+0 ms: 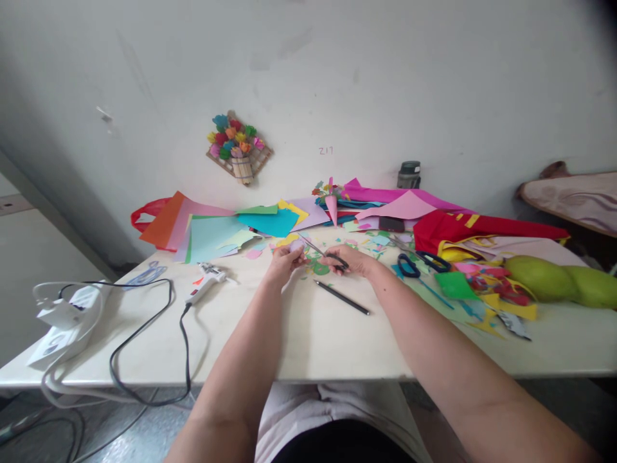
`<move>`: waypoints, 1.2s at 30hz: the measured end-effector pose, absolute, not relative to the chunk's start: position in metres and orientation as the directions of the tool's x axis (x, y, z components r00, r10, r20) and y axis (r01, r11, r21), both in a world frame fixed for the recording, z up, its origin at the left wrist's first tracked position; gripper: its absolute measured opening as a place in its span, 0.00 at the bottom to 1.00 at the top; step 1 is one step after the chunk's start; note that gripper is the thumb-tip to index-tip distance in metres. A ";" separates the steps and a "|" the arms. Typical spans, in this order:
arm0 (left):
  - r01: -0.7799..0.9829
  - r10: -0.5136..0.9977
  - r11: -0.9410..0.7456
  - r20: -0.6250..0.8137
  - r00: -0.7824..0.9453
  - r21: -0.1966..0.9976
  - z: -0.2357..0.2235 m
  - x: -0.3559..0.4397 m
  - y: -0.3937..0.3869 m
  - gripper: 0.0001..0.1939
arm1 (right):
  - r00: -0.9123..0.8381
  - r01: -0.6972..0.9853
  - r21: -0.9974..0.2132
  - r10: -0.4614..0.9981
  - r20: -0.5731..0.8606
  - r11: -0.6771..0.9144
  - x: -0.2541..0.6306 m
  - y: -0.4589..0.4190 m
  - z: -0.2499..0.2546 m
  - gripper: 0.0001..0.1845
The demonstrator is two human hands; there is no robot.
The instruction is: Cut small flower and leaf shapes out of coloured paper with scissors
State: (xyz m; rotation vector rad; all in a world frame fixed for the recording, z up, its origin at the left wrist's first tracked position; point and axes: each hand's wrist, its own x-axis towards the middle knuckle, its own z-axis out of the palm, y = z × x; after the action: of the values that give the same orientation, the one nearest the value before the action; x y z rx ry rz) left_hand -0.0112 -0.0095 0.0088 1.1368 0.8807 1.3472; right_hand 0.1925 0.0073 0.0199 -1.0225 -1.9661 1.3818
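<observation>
My left hand (285,262) pinches a small lilac piece of paper (295,245) over the middle of the table. From the right, my right hand (351,261) grips scissors (341,262) by their dark handles, the blades pointing up and left towards that paper. Whether the blades touch it, I cannot tell. Small paper scraps (319,266) in green, pink and yellow lie beneath and around both hands. A black pencil or pen (342,297) rests on the table just in front of them.
Coloured sheets (212,235) line the table's back. On the left are a white glue gun (207,286) with its black cord and a power strip (62,334). Rightward lie more scissors (409,265), scraps and green fruit (540,278). A paper-flower decoration (238,145) hangs on the wall.
</observation>
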 end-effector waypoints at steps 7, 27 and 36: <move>-0.289 0.987 -0.105 0.135 0.082 0.951 0.008 -0.011 -0.010 0.15 | -0.575 0.295 -0.932 0.818 0.002 0.210 0.192 0.008 0.020 0.14; -0.270 0.973 -0.104 0.154 0.171 0.957 0.011 -0.010 -0.014 0.15 | -0.597 0.273 -0.941 0.802 -0.004 0.198 0.191 0.005 0.023 0.12; -0.256 0.980 -0.067 0.111 0.164 0.964 0.015 -0.008 -0.016 0.16 | -0.604 0.259 -0.942 0.797 0.014 0.214 0.191 0.001 0.028 0.10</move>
State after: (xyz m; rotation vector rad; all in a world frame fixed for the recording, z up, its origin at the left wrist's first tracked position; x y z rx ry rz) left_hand -0.0080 -0.0164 0.0152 1.1637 0.8512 1.2506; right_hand 0.1908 0.0006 0.0277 -0.9737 -1.9857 1.3899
